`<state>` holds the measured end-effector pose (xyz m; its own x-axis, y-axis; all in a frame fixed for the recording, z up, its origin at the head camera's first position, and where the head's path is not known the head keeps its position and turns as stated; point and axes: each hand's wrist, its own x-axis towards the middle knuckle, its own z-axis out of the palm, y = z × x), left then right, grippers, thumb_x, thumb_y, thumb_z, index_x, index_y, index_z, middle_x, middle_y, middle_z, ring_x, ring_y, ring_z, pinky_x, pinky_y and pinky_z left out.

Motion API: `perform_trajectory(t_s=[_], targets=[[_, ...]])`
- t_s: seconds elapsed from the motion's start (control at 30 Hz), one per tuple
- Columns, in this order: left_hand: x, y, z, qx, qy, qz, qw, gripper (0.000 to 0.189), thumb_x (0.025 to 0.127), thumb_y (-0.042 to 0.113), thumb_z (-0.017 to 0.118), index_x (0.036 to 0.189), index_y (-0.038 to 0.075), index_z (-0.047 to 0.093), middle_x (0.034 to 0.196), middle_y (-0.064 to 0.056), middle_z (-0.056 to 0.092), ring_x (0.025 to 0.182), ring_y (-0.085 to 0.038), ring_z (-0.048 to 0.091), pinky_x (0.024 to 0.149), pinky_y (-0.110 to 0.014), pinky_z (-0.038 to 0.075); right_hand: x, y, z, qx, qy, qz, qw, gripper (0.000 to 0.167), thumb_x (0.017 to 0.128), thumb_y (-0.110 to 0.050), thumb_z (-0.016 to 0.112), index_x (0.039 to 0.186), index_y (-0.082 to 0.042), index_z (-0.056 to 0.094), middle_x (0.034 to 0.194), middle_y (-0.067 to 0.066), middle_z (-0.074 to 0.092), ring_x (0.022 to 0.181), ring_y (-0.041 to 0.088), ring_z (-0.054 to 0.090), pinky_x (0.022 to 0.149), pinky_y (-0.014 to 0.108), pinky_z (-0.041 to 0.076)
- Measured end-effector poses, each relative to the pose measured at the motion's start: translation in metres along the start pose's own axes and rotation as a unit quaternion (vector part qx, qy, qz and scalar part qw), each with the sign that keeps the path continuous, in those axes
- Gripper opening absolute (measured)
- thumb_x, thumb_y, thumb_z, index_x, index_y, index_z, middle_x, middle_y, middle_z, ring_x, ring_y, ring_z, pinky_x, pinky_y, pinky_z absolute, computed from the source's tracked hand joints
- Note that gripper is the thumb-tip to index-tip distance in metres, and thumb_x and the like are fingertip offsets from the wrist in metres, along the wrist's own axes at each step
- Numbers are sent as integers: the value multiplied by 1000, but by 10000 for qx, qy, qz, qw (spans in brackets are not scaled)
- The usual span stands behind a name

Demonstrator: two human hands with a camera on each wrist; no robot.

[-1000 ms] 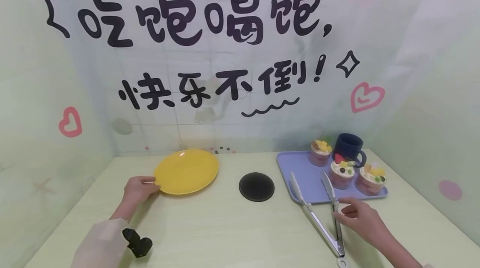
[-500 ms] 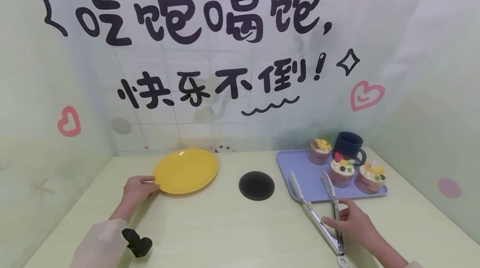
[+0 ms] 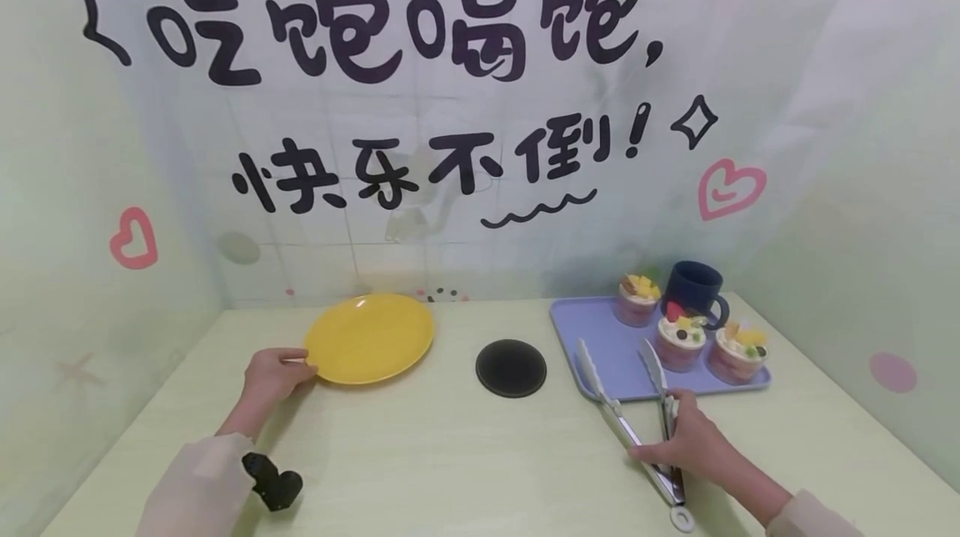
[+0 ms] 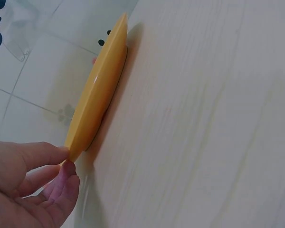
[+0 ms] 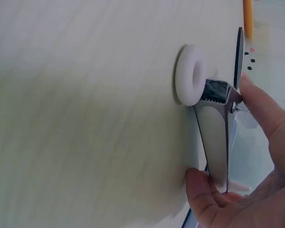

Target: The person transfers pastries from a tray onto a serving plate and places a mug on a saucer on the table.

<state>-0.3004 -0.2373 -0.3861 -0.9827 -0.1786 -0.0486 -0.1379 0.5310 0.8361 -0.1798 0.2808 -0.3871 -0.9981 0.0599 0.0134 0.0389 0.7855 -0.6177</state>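
Observation:
At the left, the thumb and fingers of my left hand pinch the near-left rim of a round yellow plate. The left wrist view shows this pinch on the plate's edge. My right hand holds a pair of metal tongs, thumb at the left arm and fingers round the right arm. The tongs' arms stand spread, and their tips reach over a blue tray. In the right wrist view the pull ring of the tongs shows near the tabletop.
On the tray stand three dessert cups, a back one, a middle one and a right one, with a dark blue mug behind. A black round coaster lies between plate and tray. Walls enclose the table.
My right hand has moved left from beside the tongs' right arm, and its thumb now reaches the left arm. The left hand keeps its pinch on the plate. The head view has tilted slightly.

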Motion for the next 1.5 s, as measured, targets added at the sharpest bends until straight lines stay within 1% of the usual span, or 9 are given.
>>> perform_trajectory(t_s=[0.27,0.4,0.63,0.73,0.87,1.17,1.3,1.4,1.5], targets=[[2,0,2,43,22,44,10000,47,79,9,65,116,-17,52,100,-27,61,64,-12,57,55,-23,47,3,-2,1,-173,80,-104,9998,94,60,-21,85,119,18,23,78,18,52,71,25,50,62,36,43],[2,0,3,25,15,19,10000,46,79,8,65,116,-17,52,98,-26,62,64,-12,57,56,-23,47,3,-2,1,-271,110,-56,9996,92,61,-21,84,119,20,25,80,18,53,72,26,50,64,37,44],[1,-1,3,28,18,-47,10000,47,79,7,64,116,-17,51,91,-22,65,64,-13,57,55,-24,47,1,5,-3,-457,83,-24,9989,93,64,-25,81,124,21,26,100,36,53,89,37,54,77,48,45],[1,-1,2,32,17,-61,10000,47,79,7,65,117,-17,51,88,-20,66,63,-13,57,55,-24,47,2,7,-7,-495,51,-75,9987,91,65,-25,79,126,21,29,105,36,52,90,36,54,77,47,45],[2,-1,2,37,12,-89,10000,48,79,7,65,117,-17,50,85,-18,66,63,-13,57,55,-24,47,4,11,-12,-463,24,-144,9988,87,66,-22,78,127,19,32,104,32,54,89,33,54,77,47,45],[1,-1,3,7,6,-159,9999,47,79,8,65,117,-17,51,88,-21,66,64,-13,57,56,-23,46,8,22,-21,-187,44,-337,9992,82,68,-16,75,129,16,32,111,38,50,99,46,51,82,54,42],[2,-2,3,-29,-9,-161,9999,48,79,8,65,118,-17,50,90,-22,66,65,-13,57,56,-24,47,10,24,-23,148,-84,-280,9995,78,70,-12,70,131,16,29,95,26,57,84,33,55,75,44,45],[2,-2,2,-3,-5,-137,9999,48,80,8,65,118,-17,50,93,-23,65,66,-14,57,57,-24,47,13,26,-24,502,-146,-287,9982,77,69,-9,66,131,15,28,81,11,55,70,21,49,64,34,43],[2,-2,2,37,-5,-105,9999,48,80,9,64,118,-16,50,97,-25,63,67,-14,57,57,-24,47,15,28,-24,703,-178,-336,9968,76,69,-8,66,131,14,27,77,7,51,66,18,45,59,30,40]])
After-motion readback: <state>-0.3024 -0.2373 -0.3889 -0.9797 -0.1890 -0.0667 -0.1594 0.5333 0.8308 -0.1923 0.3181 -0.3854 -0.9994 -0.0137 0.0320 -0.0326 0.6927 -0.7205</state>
